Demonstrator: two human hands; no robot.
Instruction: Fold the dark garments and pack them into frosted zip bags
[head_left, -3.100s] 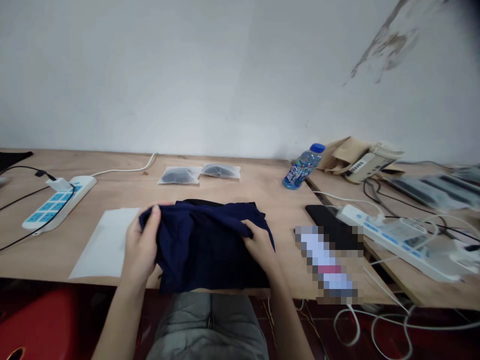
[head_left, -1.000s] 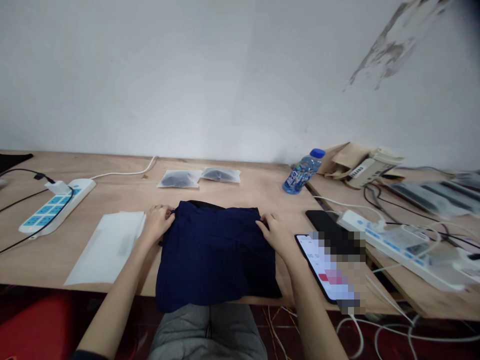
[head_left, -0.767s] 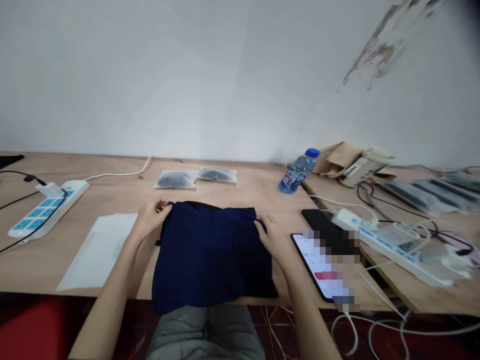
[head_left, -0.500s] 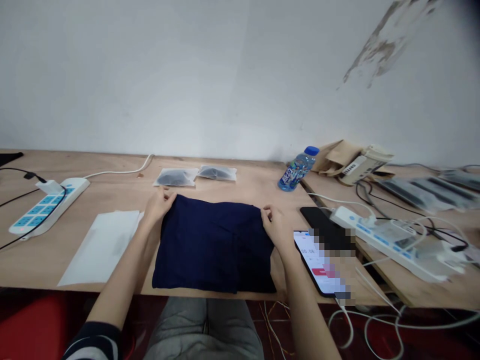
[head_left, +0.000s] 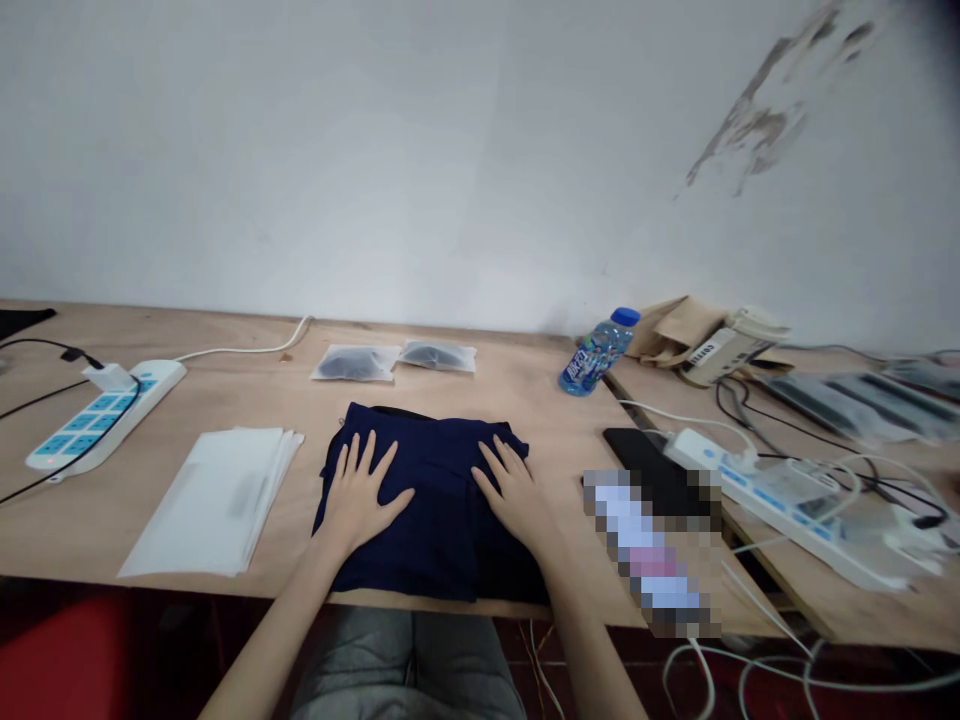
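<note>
White sheets (head_left: 206,503) lay left of the left hand (head_left: 361,500); both hands (right (head_left: 514,492) too) pressed navy cloth (head_left: 435,530), fingers spread.

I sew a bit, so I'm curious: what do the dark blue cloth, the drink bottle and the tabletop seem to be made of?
Dark blue cloth: matte woven or knitted fabric, by its soft creases.
Drink bottle: glossy clear plastic, probably, being see-through with highlights.
Tabletop: wood or plywood, dull, by its pale brown, grain-like streaks.
</note>
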